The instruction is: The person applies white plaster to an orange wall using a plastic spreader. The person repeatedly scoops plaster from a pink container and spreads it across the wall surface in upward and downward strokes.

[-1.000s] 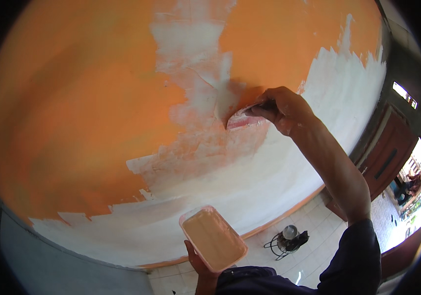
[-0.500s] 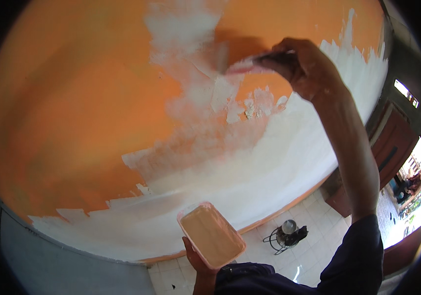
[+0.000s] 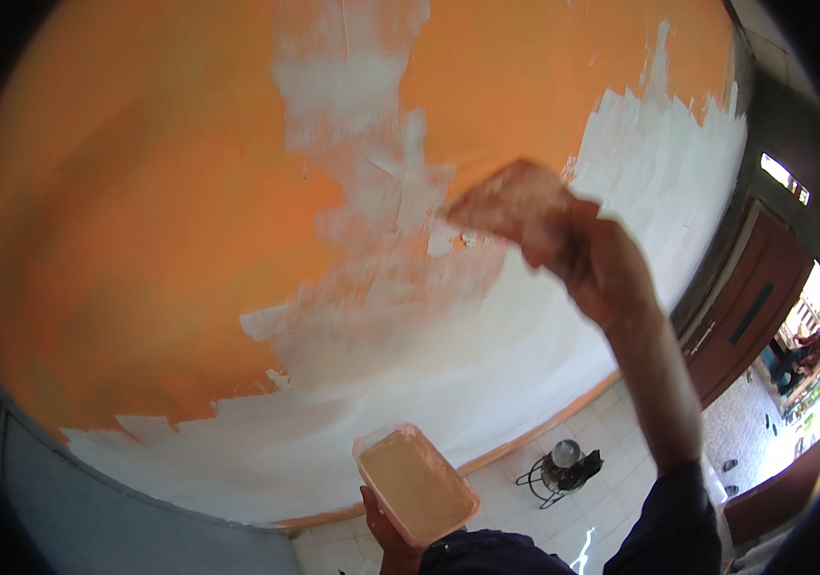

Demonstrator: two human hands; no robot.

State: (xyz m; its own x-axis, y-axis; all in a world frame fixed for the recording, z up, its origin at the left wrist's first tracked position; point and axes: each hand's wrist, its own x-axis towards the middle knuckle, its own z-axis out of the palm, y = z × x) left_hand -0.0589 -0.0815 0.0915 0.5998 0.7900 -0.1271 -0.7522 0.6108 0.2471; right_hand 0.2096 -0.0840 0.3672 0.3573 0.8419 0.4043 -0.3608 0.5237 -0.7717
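My right hand [image 3: 606, 264] is raised in front of the wall, its fingers closed around a wide flat paintbrush [image 3: 515, 201]. Motion blurs the brush, which is smeared with pinkish-white and points to the left. Low in the middle, my left hand [image 3: 386, 525] holds a rectangular plastic tub [image 3: 415, 484] by its lower left side. Cream-coloured paint lies inside the tub, and its rim is pinkish with smears. The orange wall [image 3: 170, 220] carries white paint [image 3: 333, 393] along its lower part and right side, plus a streaky white patch [image 3: 357, 86] running upward.
On the tiled floor [image 3: 506, 494] stands a small black metal stool [image 3: 546, 477] with a round pale container [image 3: 566, 452] and a dark bundle on it. A grey wall [image 3: 113, 498] meets the painted one at lower left. To the right are a brown door [image 3: 750, 297] and a bright doorway.
My right hand has moved down with the brush, whose broad face now shows instead of its thin edge. The left hand keeps hold of the tub, which sits slightly lower in the picture.
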